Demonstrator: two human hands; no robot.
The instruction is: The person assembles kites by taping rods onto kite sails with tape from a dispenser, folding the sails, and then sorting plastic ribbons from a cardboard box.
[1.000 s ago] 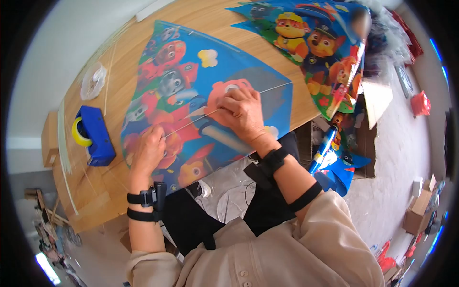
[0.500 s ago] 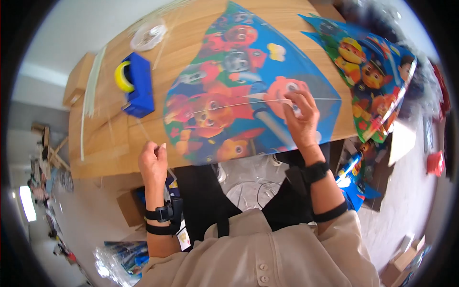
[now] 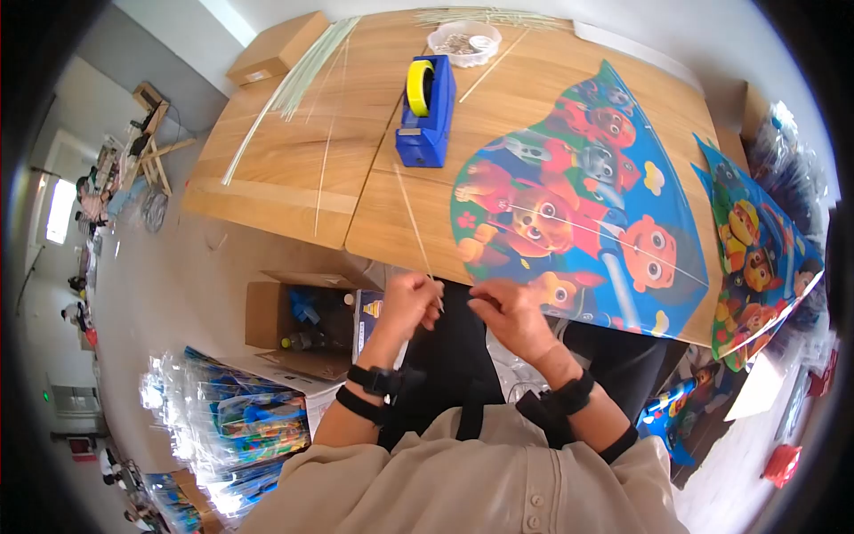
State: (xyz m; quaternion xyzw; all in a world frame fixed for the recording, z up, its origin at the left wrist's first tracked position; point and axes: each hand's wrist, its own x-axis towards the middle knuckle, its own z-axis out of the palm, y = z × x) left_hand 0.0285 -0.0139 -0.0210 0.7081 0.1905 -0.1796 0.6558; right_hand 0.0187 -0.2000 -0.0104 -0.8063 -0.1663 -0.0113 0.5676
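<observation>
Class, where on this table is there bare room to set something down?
Left of the tape dispenser, bare wood reaches to a thin stick; more lies between that stick and the pale stick bundle. Crowded: the right, mostly covered by the printed sheet.

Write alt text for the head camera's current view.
A person's left hand holds a thin pale stick beside a brown wooden table, the right hand nearby. On the table lies a blue cartoon-printed sheet, with a blue tape dispenser holding yellow tape to its left.
</observation>
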